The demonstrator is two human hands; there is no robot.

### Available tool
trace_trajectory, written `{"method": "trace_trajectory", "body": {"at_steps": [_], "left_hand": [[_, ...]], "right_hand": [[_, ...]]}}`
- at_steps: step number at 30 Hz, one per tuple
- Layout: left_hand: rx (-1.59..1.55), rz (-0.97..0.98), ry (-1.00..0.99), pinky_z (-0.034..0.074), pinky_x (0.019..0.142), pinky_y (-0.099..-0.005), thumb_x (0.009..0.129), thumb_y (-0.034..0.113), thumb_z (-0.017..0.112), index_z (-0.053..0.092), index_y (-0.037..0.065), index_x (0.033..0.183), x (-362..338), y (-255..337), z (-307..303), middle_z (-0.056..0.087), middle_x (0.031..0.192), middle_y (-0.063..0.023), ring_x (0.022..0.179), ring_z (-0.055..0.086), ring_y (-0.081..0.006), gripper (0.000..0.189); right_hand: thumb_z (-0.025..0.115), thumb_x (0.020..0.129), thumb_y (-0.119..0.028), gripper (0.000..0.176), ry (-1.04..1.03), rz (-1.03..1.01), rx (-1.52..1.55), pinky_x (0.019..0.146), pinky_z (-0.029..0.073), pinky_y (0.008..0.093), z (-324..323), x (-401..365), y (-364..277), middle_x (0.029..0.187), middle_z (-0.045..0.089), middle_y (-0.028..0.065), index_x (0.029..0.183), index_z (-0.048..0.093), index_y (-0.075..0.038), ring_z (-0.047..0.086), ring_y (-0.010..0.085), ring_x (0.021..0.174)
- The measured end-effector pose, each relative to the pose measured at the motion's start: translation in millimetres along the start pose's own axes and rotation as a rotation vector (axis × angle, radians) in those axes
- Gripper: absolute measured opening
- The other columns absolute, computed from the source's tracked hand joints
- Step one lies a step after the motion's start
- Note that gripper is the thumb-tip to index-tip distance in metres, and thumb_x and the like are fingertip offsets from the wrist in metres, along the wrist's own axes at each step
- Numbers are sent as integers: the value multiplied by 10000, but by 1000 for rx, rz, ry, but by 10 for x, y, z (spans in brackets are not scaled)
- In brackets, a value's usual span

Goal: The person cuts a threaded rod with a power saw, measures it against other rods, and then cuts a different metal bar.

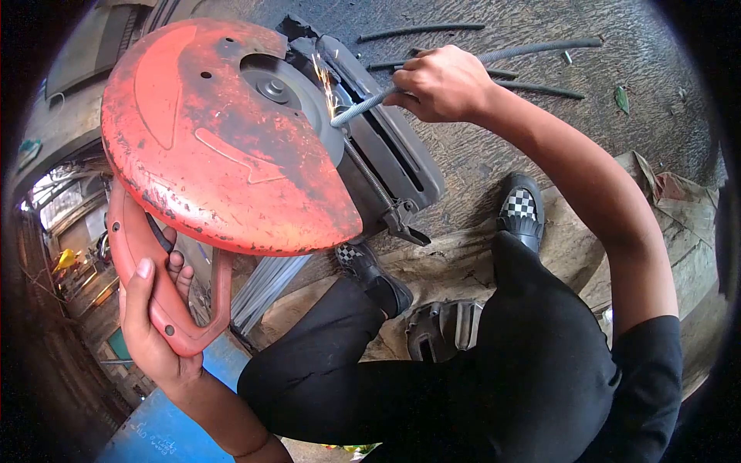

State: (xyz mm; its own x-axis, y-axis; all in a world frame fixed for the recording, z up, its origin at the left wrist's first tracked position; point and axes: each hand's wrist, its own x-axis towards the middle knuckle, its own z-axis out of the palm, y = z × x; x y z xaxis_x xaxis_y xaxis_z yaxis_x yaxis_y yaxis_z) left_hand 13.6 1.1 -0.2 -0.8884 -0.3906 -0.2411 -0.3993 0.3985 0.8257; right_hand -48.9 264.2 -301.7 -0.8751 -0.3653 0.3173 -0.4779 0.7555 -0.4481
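My left hand (158, 316) is wrapped round the red handle (166, 297) of a cut-off saw, at the lower left. Above the handle, a scratched red guard (231, 154) covers much of the grey disc (309, 104). My right hand (446, 83) grips a grey ribbed rod (532, 51), which sticks out on both sides of the fist. The rod's left end meets the disc's edge, and orange sparks (324, 81) fly there. Beneath lies the saw's dark base (405, 154) with a threaded screw (367, 174).
Several dark rods (421, 32) lie on the wet ground at the top. My checkered shoes (519, 204) are close to the base. A bundle of grey rods (270, 285) and a blue surface (174, 424) are at the lower left. A metal part (444, 328) lies between my legs.
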Motion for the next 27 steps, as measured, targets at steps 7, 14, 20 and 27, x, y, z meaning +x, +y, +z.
{"method": "trace_trajectory", "body": {"at_steps": [7, 14, 20, 27], "left_hand": [[-4, 15, -14, 505, 800, -310, 869, 187, 610, 461, -37, 1245, -10, 12, 28, 610, 1055, -147, 908, 609, -185, 462], [26, 64, -108, 494, 800, -284, 883, 205, 570, 381, -40, 1334, 1, -5, 34, 570, 1156, -178, 917, 583, -174, 547], [-22, 79, -125, 479, 769, -274, 884, 198, 557, 358, -34, 1359, 1, -18, 42, 566, 1156, -170, 911, 558, -155, 565], [-18, 62, -149, 473, 764, -272, 884, 198, 550, 347, -35, 1369, 28, -29, 16, 559, 1168, -172, 905, 553, -150, 575]], "right_hand": [[634, 804, -464, 363, 39, -139, 61, 430, 480, 364, -144, -229, -40, 597, 579, 24, 679, 598, -125, 611, 227, 540], [577, 893, -382, 422, -274, 235, 705, 484, 397, 397, -479, -729, -123, 524, 493, 149, 677, 603, -19, 470, 224, 463], [510, 935, -464, 504, -320, 541, 1390, 492, 291, 265, -650, -1025, -198, 586, 440, -32, 691, 578, -27, 366, 81, 546], [523, 915, -474, 521, -344, 510, 1519, 472, 226, 255, -680, -1052, -262, 565, 414, -23, 689, 584, -9, 321, 63, 507]]}}
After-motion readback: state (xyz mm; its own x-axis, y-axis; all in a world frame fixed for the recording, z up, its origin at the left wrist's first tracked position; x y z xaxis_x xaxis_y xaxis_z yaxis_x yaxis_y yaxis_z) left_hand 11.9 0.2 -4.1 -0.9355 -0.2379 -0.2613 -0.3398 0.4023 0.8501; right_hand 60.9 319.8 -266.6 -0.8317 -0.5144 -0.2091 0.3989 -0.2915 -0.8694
